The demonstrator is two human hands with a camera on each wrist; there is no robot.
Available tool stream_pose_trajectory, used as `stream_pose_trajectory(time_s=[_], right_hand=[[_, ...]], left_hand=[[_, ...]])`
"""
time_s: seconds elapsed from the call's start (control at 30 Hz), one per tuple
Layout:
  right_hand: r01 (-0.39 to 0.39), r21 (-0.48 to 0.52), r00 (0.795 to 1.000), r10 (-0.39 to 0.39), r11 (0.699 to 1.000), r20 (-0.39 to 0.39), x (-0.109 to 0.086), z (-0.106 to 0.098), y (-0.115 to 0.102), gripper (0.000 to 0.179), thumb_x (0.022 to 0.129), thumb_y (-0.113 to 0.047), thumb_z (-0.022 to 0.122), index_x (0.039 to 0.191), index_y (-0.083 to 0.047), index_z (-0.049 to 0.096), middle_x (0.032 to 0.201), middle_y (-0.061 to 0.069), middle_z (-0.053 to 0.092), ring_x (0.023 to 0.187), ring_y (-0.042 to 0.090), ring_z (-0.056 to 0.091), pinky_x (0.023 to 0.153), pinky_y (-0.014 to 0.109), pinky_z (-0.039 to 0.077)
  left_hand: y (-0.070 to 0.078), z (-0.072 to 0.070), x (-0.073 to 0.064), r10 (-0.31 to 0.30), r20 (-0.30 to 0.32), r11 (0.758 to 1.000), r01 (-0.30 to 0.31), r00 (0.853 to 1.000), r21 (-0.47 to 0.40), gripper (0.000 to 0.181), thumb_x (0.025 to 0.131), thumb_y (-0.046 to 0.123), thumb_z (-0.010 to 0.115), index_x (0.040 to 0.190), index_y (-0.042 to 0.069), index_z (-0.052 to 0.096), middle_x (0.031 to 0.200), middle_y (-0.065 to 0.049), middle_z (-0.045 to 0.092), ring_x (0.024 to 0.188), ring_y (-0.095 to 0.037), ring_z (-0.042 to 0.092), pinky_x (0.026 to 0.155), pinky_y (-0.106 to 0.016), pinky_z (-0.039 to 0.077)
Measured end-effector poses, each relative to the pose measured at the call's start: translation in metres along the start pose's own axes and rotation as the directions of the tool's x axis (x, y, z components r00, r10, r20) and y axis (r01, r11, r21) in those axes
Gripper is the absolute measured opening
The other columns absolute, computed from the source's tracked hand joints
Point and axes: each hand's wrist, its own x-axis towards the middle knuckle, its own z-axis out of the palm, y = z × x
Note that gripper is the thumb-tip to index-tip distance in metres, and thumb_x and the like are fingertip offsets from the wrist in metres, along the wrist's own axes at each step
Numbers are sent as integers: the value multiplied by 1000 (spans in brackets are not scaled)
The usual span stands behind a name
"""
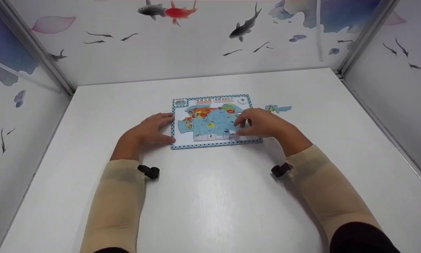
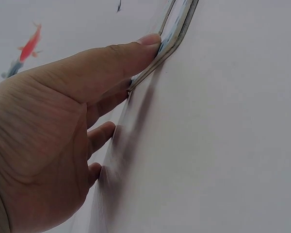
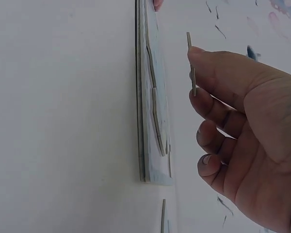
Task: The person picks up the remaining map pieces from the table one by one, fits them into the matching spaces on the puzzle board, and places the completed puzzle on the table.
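Observation:
A world-map jigsaw board (image 1: 183,141) with a blue dotted border lies flat on the table, many of its map pieces set inside. At its left edge, my left hand (image 1: 150,130) has the fingers spread, the thumb resting on the border near the front corner. The left wrist view shows that thumb (image 2: 148,41) over the board's rim and the other fingertips low beside it. Above the board's right part, my right hand (image 1: 261,123) pinches a thin puzzle piece (image 3: 193,83) between thumb and fingers. It appears edge-on, clear of the board, so its printed face is hidden.
Two loose pieces, a green-and-blue one (image 1: 271,108) and a light blue one (image 1: 285,109), lie on the white table (image 1: 210,196) beyond the board's right edge. White panels (image 1: 203,56) painted with fish stand behind and at both sides.

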Motion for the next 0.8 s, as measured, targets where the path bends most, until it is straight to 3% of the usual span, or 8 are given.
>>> stream_pose_trajectory(time_s=[0.3, 0.8], right_hand=[[-33, -21, 999, 33, 999, 10, 2, 11, 9, 25, 91, -37, 86, 115, -31, 81, 109, -5, 72, 105, 22, 63, 92, 37, 55], [-51, -56, 998, 54, 997, 39, 5, 15, 5, 31, 91, -33, 87, 121, -27, 80, 116, -3, 71, 110, 23, 62, 100, 39, 56]], left_hand=[[-1, 1, 1, 4, 3, 1000, -4, 1000, 11, 92, 90, 56, 79, 167, 47, 30, 181, 11, 16, 171, -31, 5, 133, -70, 15], [-1, 0, 1, 8, -2, 1000, -7, 1000, 13, 93, 89, 58, 80, 167, 48, 30, 181, 11, 17, 171, -32, 5, 132, -72, 16]])
